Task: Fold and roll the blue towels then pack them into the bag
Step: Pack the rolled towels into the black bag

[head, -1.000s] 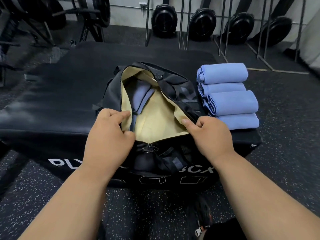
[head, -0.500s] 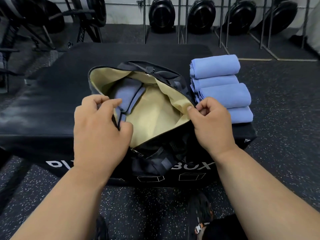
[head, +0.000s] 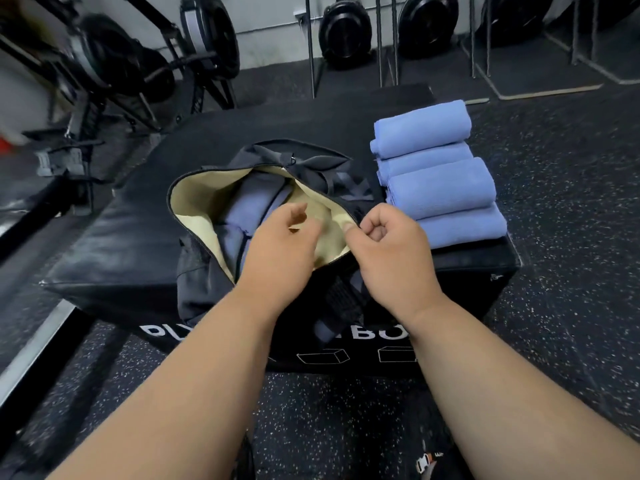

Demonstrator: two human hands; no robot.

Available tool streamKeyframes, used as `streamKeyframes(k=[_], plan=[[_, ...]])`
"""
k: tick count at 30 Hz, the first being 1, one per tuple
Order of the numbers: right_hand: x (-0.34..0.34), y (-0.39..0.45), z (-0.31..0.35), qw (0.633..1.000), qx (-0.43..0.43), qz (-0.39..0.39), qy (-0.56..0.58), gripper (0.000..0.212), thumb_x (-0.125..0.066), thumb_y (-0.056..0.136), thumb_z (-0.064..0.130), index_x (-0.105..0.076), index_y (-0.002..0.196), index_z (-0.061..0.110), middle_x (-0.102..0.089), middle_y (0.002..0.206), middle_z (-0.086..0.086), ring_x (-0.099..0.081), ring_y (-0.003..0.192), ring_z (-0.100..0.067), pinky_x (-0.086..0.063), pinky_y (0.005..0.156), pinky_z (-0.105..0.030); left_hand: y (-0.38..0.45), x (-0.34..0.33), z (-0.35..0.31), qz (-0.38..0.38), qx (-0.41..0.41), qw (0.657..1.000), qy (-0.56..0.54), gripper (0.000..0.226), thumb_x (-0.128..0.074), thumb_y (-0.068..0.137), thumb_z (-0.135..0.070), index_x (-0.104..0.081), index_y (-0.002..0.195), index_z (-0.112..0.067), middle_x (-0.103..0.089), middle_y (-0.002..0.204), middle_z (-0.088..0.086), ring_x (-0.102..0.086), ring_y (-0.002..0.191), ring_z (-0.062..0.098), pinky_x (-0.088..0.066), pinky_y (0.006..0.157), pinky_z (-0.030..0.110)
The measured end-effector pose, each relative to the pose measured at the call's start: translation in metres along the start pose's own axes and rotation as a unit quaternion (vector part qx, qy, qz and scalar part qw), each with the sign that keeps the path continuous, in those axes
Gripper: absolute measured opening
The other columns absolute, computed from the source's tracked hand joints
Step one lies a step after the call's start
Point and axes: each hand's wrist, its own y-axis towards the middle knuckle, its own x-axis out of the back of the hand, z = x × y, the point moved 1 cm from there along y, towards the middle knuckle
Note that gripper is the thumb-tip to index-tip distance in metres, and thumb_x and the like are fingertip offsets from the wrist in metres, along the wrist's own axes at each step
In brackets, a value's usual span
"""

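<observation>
I noted the black duffel bag with cream lining [head: 194,199] lying unzipped on the black padded plyo box [head: 114,244], mouth gaping, something blue-grey already inside at its left. The left hand [head: 280,251] hovered over the opening, fingers loosely curled, grasping nothing. The right hand [head: 391,251] pinched the bag's right rim. Right of the bag, four rolled blue towels [head: 436,174] lay side by side, unpacked. I judged packing in hand; the next move calls for lifting the nearest roll in.
</observation>
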Motion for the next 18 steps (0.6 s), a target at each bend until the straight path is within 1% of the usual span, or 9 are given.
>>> streamKeyframes(k=[3, 5, 6, 7, 9, 11, 13, 16, 18], plan=[[0.003, 0.005, 0.0, 1.0, -0.002, 0.014, -0.006, 0.031, -0.073, 0.086, 0.034, -0.052, 0.073, 0.015, -0.044, 0.052, 0.009, -0.04, 0.053, -0.013, -0.046, 0.059, -0.039, 0.027, -0.013, -0.01, 0.029, 0.084, 0.989, -0.119, 0.024, -0.058, 0.097, -0.05, -0.066, 0.101, -0.028, -0.065, 0.111, -0.005, -0.06, 0.107, 0.015, -0.048, 0.104, 0.044], [0.006, 0.006, 0.001, 0.999, 0.003, 0.033, -0.016, 0.031, -0.073, 0.086, 0.034, -0.052, 0.072, 0.016, -0.046, 0.052, 0.009, -0.041, 0.054, -0.014, -0.047, 0.059, -0.043, 0.043, -0.018, -0.016, 0.033, 0.136, 0.968, -0.208, 0.037, -0.063, 0.094, -0.059, -0.07, 0.11, -0.027, -0.071, 0.117, -0.005, -0.065, 0.11, 0.016, -0.052, 0.108, 0.047], [0.008, 0.007, 0.0, 0.999, 0.006, 0.043, -0.018, 0.032, -0.073, 0.087, 0.035, -0.051, 0.073, 0.017, -0.046, 0.053, 0.008, -0.041, 0.054, -0.014, -0.047, 0.059, -0.043, 0.049, -0.02, -0.019, 0.039, 0.146, 0.961, -0.232, 0.044, -0.066, 0.091, -0.061, -0.072, 0.116, -0.026, -0.074, 0.118, -0.005, -0.068, 0.109, 0.016, -0.055, 0.104, 0.043], [0.01, 0.007, -0.001, 0.998, 0.006, 0.052, -0.016, 0.033, -0.073, 0.088, 0.036, -0.051, 0.073, 0.017, -0.046, 0.053, 0.008, -0.04, 0.054, -0.013, -0.047, 0.059, -0.043, 0.052, -0.022, -0.025, 0.048, 0.144, 0.963, -0.222, 0.043, -0.069, 0.091, -0.056, -0.073, 0.118, -0.024, -0.076, 0.116, -0.004, -0.07, 0.105, 0.015, -0.057, 0.096, 0.038], [0.012, 0.007, -0.003, 0.998, 0.001, 0.066, -0.009, 0.035, -0.072, 0.089, 0.04, -0.05, 0.075, 0.017, -0.045, 0.053, 0.009, -0.039, 0.053, -0.012, -0.044, 0.057, -0.04, 0.056, -0.026, -0.04, 0.037, 0.122, 0.974, -0.188, 0.027, -0.07, 0.093, -0.032, -0.07, 0.111, -0.012, -0.076, 0.103, 0.006, -0.068, 0.086, 0.017, -0.054, 0.074, 0.031], [0.015, 0.007, -0.003, 0.997, -0.009, 0.078, 0.004, 0.039, -0.071, 0.09, 0.045, -0.05, 0.076, 0.016, -0.043, 0.053, 0.008, -0.037, 0.053, -0.012, -0.041, 0.056, -0.037, 0.058, -0.029, -0.057, 0.015, 0.088, 0.983, -0.16, 0.014, -0.067, 0.086, -0.012, -0.057, 0.096, -0.011, -0.059, 0.085, 0.01, -0.053, 0.075, 0.022, -0.043, 0.062, 0.032], [0.02, 0.009, -0.004, 0.996, -0.02, 0.085, 0.032, 0.044, -0.068, 0.09, 0.053, -0.05, 0.075, 0.016, -0.042, 0.053, 0.008, -0.037, 0.053, -0.013, -0.04, 0.056, -0.037, 0.06, -0.034, -0.073, 0.025, 0.047, 0.987, -0.149, 0.019, -0.061, 0.075, -0.007, -0.051, 0.09, -0.013, -0.047, 0.08, 0.009, -0.043, 0.071, 0.021, -0.033, 0.06, 0.033], [0.033, 0.015, -0.006, 0.995, -0.029, 0.069, 0.062, 0.044, -0.062, 0.091, 0.055, -0.05, 0.071, 0.018, -0.047, 0.056, 0.005, -0.043, 0.056, -0.016, -0.044, 0.058, -0.041, 0.06, -0.042, -0.091, 0.042, 0.016, 0.987, -0.153, 0.018, -0.057, 0.071, -0.003, -0.059, 0.085, -0.015, -0.056, 0.079, 0.008, -0.05, 0.077, 0.023, -0.042, 0.07, 0.037], [0.044, 0.02, -0.009, 0.995, -0.047, 0.039, 0.078, 0.04, -0.059, 0.093, 0.05, -0.049, 0.068, 0.021, -0.051, 0.059, 0.004, -0.046, 0.06, -0.017, -0.047, 0.061, -0.044, 0.062, -0.044, -0.097, 0.041, 0.037, 0.987, -0.148, 0.012, -0.059, 0.077, -0.006, -0.057, 0.082, -0.016, -0.052, 0.078, 0.007, -0.048, 0.078, 0.024, -0.04, 0.071, 0.038]])
